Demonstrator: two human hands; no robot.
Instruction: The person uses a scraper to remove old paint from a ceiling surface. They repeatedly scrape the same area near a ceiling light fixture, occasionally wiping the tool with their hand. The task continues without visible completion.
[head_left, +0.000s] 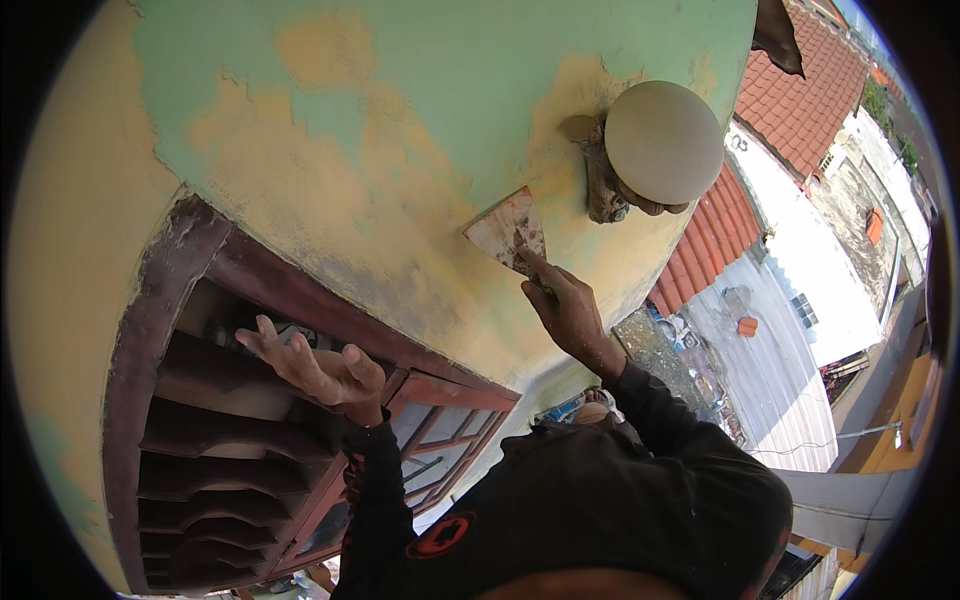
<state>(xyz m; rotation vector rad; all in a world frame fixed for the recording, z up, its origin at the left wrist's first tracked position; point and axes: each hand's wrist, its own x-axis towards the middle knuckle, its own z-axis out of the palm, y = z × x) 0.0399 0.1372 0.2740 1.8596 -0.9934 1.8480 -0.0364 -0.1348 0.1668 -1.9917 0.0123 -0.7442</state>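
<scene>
My right hand grips the handle of a wide putty knife, index finger laid along the blade. The blade is stained with rust and old paint, and its broad edge lies at or close to the wall. Flaking green paint and bare yellowish patches cover that wall. With nothing in it, my left hand is held palm up, fingers apart, in front of the dark red wooden window frame. Above and right of the blade, a round white globe lamp sits on a wall bracket.
Dark slats fill the frame's opening, and a glazed red sash stands beside it. The wall ends at the right, with a corrugated metal roof and red roof tiles below and beyond. Part of a ledge shows near my right forearm.
</scene>
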